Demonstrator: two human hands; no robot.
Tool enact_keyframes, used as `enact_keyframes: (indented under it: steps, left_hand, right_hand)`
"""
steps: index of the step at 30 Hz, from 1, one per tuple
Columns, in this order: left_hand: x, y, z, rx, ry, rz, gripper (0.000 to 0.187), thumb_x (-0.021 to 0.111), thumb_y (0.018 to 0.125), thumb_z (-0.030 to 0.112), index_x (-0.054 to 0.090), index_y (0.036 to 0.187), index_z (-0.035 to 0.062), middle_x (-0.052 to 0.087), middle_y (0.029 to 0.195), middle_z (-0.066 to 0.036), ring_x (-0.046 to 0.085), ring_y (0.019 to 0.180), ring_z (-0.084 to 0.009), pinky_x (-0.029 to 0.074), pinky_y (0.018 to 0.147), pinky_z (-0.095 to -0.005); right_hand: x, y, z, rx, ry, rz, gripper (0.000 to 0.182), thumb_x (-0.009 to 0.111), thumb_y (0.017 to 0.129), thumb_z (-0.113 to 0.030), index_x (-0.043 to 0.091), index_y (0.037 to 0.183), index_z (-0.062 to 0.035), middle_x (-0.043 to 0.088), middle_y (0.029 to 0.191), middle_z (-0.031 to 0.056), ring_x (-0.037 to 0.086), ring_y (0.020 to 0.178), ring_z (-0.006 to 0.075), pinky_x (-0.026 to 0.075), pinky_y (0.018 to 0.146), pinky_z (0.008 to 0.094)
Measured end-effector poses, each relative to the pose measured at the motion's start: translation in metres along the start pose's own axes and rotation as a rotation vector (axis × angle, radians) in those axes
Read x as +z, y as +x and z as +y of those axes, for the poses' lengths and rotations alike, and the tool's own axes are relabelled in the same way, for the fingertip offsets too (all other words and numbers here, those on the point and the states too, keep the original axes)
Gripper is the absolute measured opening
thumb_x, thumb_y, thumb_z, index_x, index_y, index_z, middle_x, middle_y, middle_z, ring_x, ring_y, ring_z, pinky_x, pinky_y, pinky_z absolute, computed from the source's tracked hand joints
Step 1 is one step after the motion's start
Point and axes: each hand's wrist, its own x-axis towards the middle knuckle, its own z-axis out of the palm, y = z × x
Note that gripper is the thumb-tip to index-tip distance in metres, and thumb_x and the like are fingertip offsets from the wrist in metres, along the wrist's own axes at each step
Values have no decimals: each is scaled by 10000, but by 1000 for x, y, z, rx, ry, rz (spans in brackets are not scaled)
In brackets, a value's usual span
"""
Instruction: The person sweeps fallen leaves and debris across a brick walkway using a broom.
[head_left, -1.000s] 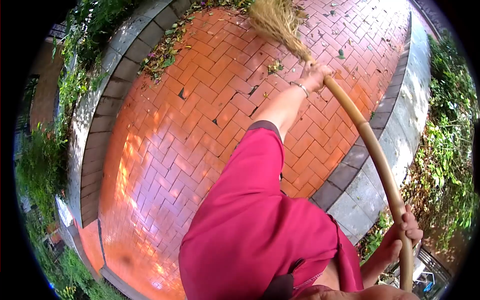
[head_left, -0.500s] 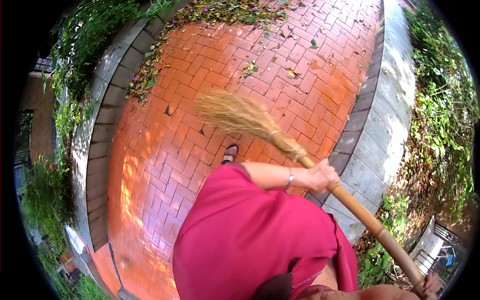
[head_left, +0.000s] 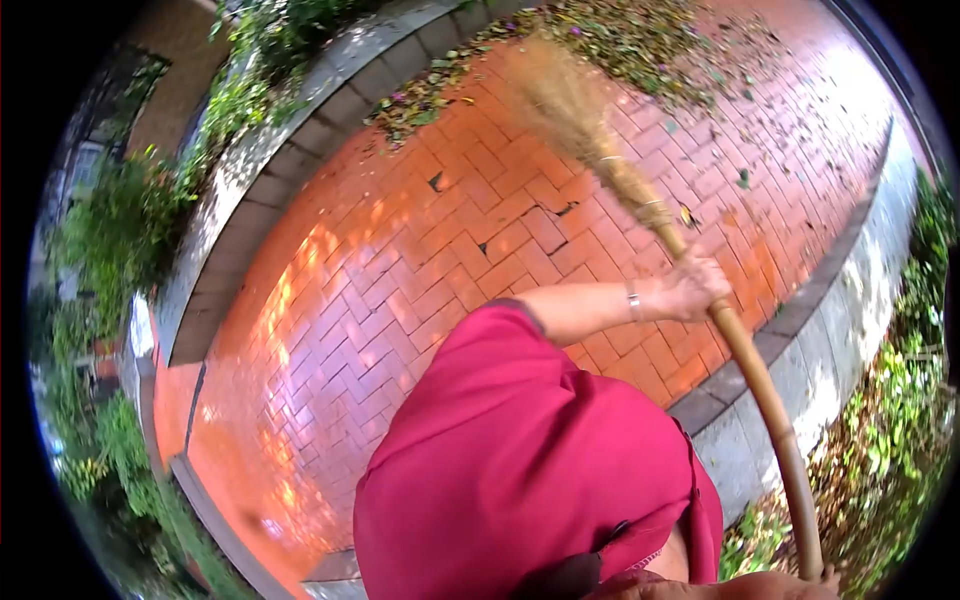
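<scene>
Broom [head_left: 743, 347] out over the brick path [head_left: 400, 330], blurry bristles [head_left: 565, 100] by the leaf pile [head_left: 640, 45]
Left hand [head_left: 695, 288] has its fingers round the handle [head_left: 783, 436]; right hand [head_left: 829, 580] is mostly cut off at the bottom edge, can't tell its fingers. Walled bed [head_left: 820, 370] on the right has leafy plants [head_left: 885, 415] in it.

No readable text, label, brand, number or sign anywhere.

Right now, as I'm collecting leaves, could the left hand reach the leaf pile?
Probably not: the left hand is wrapped around the broom handle, and the leaf pile lies farther out, near the bristles.
</scene>
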Motion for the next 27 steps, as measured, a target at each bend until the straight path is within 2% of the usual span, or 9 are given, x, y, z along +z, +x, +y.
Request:
enact_keyframes:
  steps: [3,5,8,12,15,19,21,25,27]
  left_hand:
    - [-60,-92,-54,-261,187,-105,151,604,515,192,469,583,183,482,579,26,511,610,-163,319,600,-327]
    - [-105,-163,-91,-461,253,-197,135,601,553,150,510,649,175,503,618,25,526,693,-165,329,649,-329]
    - [-166,-268,-148,-897,370,-237,186,582,574,94,541,740,167,551,762,9,518,802,-166,318,711,-332]
    - [-240,-357,-225,-1227,525,-284,116,604,642,181,562,749,185,566,801,26,504,881,-165,304,743,-396]
    - [-259,-382,-299,-1429,493,-431,144,544,685,130,567,804,207,564,867,47,489,930,-149,266,777,-461]
    - [-219,-337,-411,-1084,390,-324,223,512,698,88,563,876,211,545,905,40,467,954,-156,278,798,-442]
    - [-189,-271,-466,-853,269,-256,140,528,666,94,541,775,180,544,837,18,490,898,-195,343,741,-375]
    - [-150,-76,-527,-602,164,-411,127,541,674,116,571,762,203,574,831,10,514,874,-218,360,723,-429]
    - [-142,8,-523,-495,115,-346,125,545,683,139,576,779,214,573,812,22,516,862,-196,332,740,-441]
  right_hand:
    - [-33,10,92,305,56,21,209,574,605,10,401,674,-86,304,581,-11,353,639,160,329,766,309]
    - [64,19,164,493,92,-164,149,555,692,-84,410,663,-102,371,599,-1,386,661,142,369,768,321]
    - [191,4,267,760,406,-379,307,690,641,-208,427,768,-114,439,713,19,448,779,207,326,878,429]
    - [361,-20,373,919,501,-642,268,682,606,-113,484,776,-50,528,797,87,490,874,255,313,896,468]
    - [426,-24,423,988,496,-602,260,673,642,-98,466,795,-56,512,804,77,480,890,241,295,918,445]
    - [432,12,435,903,302,-364,231,628,697,-139,438,811,-75,485,824,54,454,914,221,273,938,435]
    - [427,34,415,796,163,-259,227,612,716,-170,426,816,-85,466,836,45,442,928,214,250,964,439]
    - [436,64,361,473,-202,-146,314,620,714,-285,403,850,-103,417,851,31,430,960,206,203,1002,450]
    - [444,74,336,270,-282,-67,288,638,691,-262,419,781,-99,424,751,13,451,852,181,283,925,405]
